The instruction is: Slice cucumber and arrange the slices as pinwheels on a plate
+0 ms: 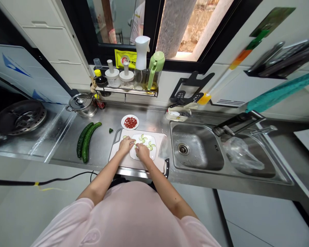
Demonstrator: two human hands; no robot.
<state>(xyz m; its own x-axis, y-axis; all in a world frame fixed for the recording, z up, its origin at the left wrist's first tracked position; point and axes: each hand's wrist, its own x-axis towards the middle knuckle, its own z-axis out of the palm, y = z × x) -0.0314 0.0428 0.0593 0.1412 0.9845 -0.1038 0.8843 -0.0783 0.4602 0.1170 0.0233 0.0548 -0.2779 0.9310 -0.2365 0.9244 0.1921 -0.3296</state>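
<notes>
A white plate [152, 155] lies on the pale cutting board [115, 151], with thin cucumber slices [143, 138] set out on it in pinwheel shapes. Over the plate's left part, my left hand [125, 145] has its fingers closed at a small pale-green slice. My right hand [142, 151] is pinched close beside it, its fingertips also at a slice and partly hiding it. A few more slices show on the board just beyond my left hand. Along the board's front edge rests a knife [167, 167], its black handle at the right.
Two whole cucumbers [89, 140] and a small cucumber end [111, 130] lie left of the board. Behind it stands a small plate of chopped red pieces [130, 122]. A lidded pot [82, 104] is at back left; a steel sink [198, 147] is at right.
</notes>
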